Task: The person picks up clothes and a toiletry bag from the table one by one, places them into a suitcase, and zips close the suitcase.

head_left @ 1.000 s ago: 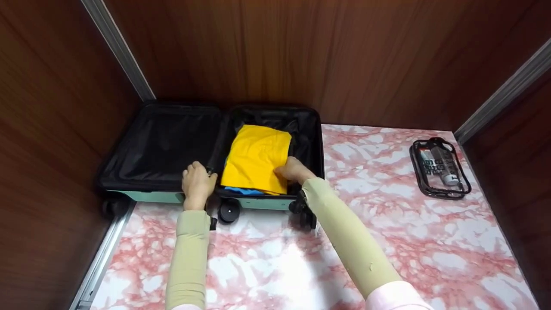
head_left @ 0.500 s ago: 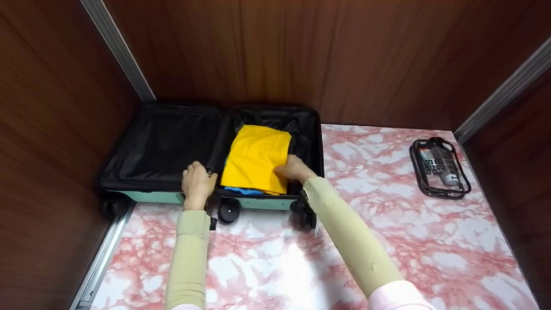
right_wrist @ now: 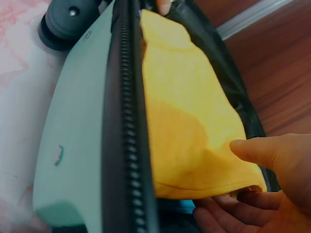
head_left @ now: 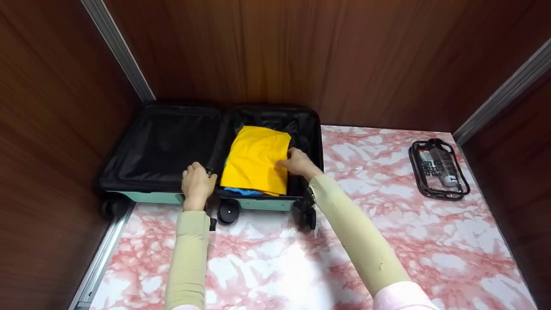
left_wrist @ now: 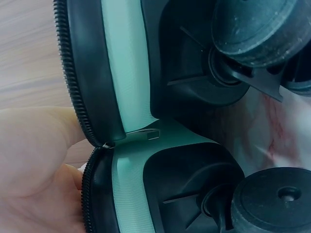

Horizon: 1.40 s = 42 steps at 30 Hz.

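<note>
An opened mint-green suitcase (head_left: 155, 196) with black lining lies flat, its halves side by side. My left hand (head_left: 198, 185) holds its front rim where the halves meet; in the left wrist view, the thumb and fingers reach behind the zipped edges (left_wrist: 87, 73). A folded yellow garment (head_left: 256, 159) lies in the right half, over a blue cloth (head_left: 241, 190) that shows only at its front edge. My right hand (head_left: 301, 163) pinches the garment's right side. In the right wrist view, its thumb lies on the yellow cloth and its other fingers reach under the edge.
Black wheels (head_left: 228, 212) stick out at the suitcase's front. A clear black-trimmed toiletry pouch (head_left: 439, 168) with small containers lies on the right of the pink-and-white marbled surface (head_left: 387, 224). Brown wood-look panels (head_left: 280, 56) stand behind and at both sides.
My right hand has shifted slightly back and right along the garment's side, and its index finger is raised more. The left hand, the suitcase and the garment look nearly unchanged.
</note>
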Tool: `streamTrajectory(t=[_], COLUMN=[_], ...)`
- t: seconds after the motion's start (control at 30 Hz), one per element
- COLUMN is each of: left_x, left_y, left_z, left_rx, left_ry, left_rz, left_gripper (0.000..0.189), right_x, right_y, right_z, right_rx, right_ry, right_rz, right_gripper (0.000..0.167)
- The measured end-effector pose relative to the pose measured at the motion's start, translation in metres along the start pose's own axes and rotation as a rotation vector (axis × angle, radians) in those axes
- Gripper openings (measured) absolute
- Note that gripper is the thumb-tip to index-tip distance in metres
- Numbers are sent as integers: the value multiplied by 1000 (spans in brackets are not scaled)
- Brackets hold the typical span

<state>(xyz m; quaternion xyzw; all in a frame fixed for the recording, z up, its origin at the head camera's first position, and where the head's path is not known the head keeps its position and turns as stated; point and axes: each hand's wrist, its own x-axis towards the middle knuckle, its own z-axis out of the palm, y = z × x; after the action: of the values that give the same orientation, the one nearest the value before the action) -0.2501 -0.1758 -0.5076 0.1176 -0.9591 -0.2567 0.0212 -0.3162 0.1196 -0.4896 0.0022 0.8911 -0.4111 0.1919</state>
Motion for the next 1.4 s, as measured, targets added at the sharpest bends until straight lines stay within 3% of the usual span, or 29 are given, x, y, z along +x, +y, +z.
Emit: streamTrajectory(t=[0.5, 1.07, 1.4], left_x=[-1, -2, -2], left_y=[0, 0, 0], left_z=[0, -1, -1], left_rx=[-12, -15, -11], left_ry=[-13, -16, -12], left_rz=[5, -3, -5], left_gripper=[58, 57, 57], right_x=[-3, -6, -14], right_y=[1, 3, 7], right_z=[-22, -49, -71], right_rx=[34, 244, 155], right_ry=[120, 190, 274], right_rz=[-121, -250, -281], right_gripper=[62, 54, 55])
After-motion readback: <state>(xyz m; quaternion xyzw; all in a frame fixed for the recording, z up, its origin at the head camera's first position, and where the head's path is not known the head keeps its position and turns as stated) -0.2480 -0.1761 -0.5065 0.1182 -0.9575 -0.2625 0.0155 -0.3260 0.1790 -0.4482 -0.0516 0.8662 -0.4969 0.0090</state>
